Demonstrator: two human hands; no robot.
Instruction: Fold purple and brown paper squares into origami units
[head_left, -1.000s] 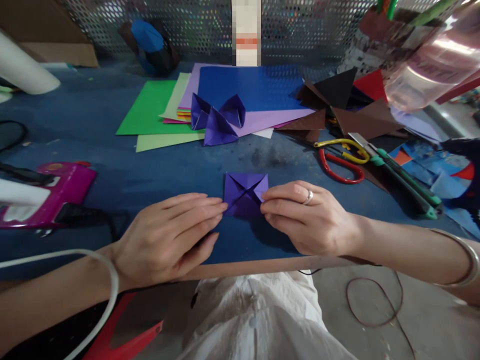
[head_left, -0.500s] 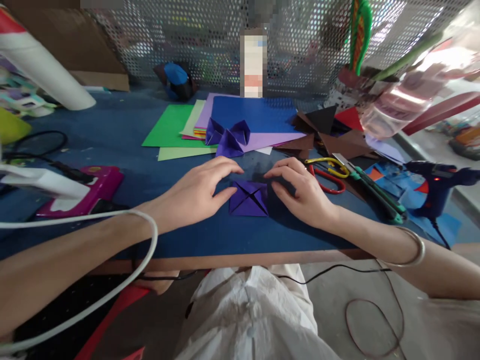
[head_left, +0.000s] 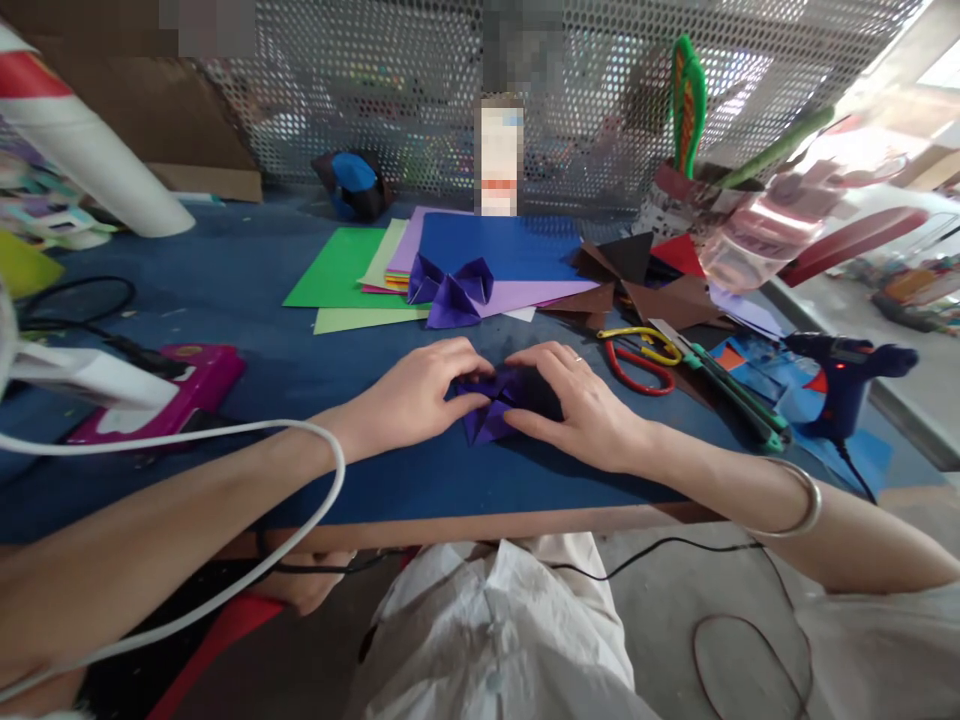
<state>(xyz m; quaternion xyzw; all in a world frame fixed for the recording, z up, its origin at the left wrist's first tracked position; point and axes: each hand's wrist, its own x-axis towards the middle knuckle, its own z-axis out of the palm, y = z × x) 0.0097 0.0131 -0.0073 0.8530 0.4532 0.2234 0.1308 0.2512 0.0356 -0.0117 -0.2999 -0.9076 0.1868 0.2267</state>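
A small square of folded purple paper (head_left: 486, 428) lies on the blue table near its front edge, its flaps meeting in a cross at the middle. My left hand (head_left: 427, 390) has thumb and fingers closed on the paper's left side. On the opposite side my right hand (head_left: 589, 405) grips it, thumb in front and fingers behind. Parts of the paper are hidden under the fingers. Just beyond the hands sits a folded purple paper piece (head_left: 454, 295) with raised points, resting against a stack of coloured sheets (head_left: 495, 245).
Right of my hands lie red and yellow scissors (head_left: 641, 360), a green utility knife (head_left: 739, 390), brown paper scraps (head_left: 660, 295) and a glue gun (head_left: 847, 375). A magenta power strip (head_left: 172, 385) is at left. A white cable (head_left: 341, 470) loops over my left forearm.
Both hands have come together onto the purple square and taken hold of its sides. It was flat between the hands before; its corners now look raised. The camera view has shifted slightly.
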